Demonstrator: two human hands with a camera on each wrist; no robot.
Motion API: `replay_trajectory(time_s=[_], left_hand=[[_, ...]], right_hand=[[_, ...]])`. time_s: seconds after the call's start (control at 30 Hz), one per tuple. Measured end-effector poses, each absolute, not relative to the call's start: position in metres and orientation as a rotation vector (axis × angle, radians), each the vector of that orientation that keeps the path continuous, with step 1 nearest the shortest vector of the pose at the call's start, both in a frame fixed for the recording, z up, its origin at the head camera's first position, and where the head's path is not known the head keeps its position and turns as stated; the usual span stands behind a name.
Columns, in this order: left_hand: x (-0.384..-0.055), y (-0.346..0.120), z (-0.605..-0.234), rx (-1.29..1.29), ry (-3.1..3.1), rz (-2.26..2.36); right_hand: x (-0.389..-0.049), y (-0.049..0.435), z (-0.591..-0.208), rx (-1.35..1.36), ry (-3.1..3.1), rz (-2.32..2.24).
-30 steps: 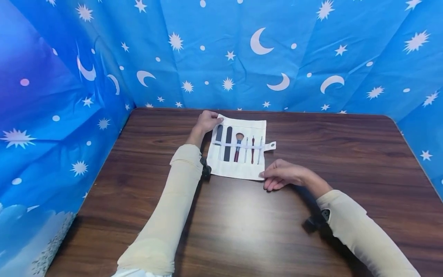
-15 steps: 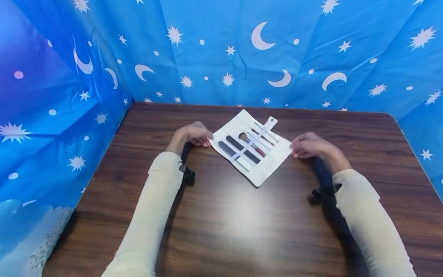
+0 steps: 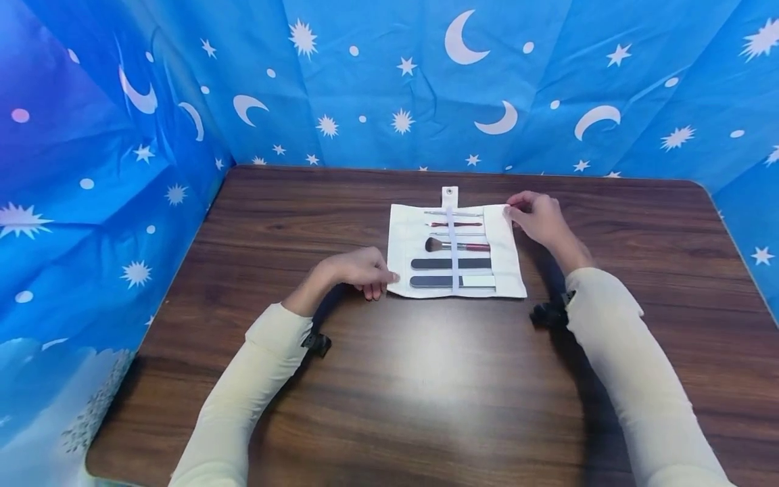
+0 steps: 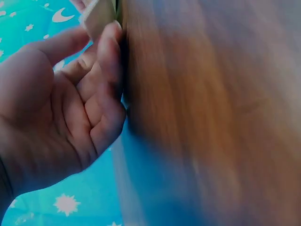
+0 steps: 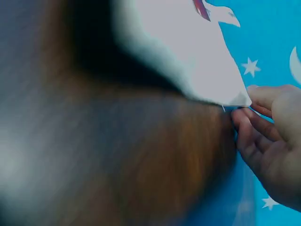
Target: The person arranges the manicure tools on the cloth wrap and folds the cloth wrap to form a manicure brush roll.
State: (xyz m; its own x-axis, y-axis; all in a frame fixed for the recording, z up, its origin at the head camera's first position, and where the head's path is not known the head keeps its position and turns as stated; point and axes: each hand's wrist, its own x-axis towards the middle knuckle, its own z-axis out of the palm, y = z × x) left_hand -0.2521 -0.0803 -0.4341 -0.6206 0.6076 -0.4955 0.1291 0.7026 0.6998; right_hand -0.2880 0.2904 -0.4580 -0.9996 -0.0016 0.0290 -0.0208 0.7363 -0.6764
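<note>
A white cloth tool roll (image 3: 402,233) lies unfolded with its long side across the table. Its snap tab (image 3: 450,196) points to the far edge. Under a pale elastic band (image 3: 454,267) sit a dark nail file (image 3: 438,264), a second file with a white lower part (image 3: 433,281), a makeup brush (image 3: 434,245) with a red handle, a thin red tool (image 3: 464,224) and slim silvery tools. My left hand (image 3: 362,269) pinches the near left corner between thumb and fingers. At the far right corner, my right hand (image 3: 541,218) pinches the cloth; the right wrist view shows that corner raised.
The brown wood-grain table (image 3: 292,210) reaches well past the roll on all sides. Behind it and to the left hangs a blue cloth (image 3: 365,88) with white stars and moons. Each wrist carries a small black camera (image 3: 318,343).
The roll has turned about a quarter turn counterclockwise; its tab has swung from the right to the far side. My left hand came nearer, while my right hand went farther out.
</note>
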Motion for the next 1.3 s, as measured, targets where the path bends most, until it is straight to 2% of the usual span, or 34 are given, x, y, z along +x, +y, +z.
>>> replay_trajectory(time_s=[0.17, 0.3, 0.5, 0.63, 0.97, 1.17, 1.3], left_hand=[[-0.237, -0.092, -0.433, 0.782, 2.609, 0.603], [-0.229, -0.096, -0.435, 0.959, 2.723, 0.362], [-0.232, -0.095, -0.446, 1.159, 2.72, 0.192], [-0.236, -0.096, -0.453, 1.244, 2.715, 0.185], [-0.237, -0.093, -0.456, 1.252, 2.756, 0.298], [-0.235, -0.088, -0.456, 1.316, 2.785, 0.246], [-0.237, -0.089, -0.458, 1.244, 2.783, 0.392]], right_hand=[[-0.235, 0.305, -0.457, 0.428, -2.84, 0.871], [-0.196, 0.315, -0.455, 0.738, -2.899, 0.663], [-0.173, 0.327, -0.464, 1.053, -2.942, 0.434], [-0.172, 0.331, -0.471, 1.112, -2.892, 0.375], [-0.181, 0.329, -0.476, 1.176, -2.748, 0.265], [-0.179, 0.326, -0.482, 1.08, -2.714, 0.425], [-0.179, 0.323, -0.484, 0.933, -2.777, 0.624]])
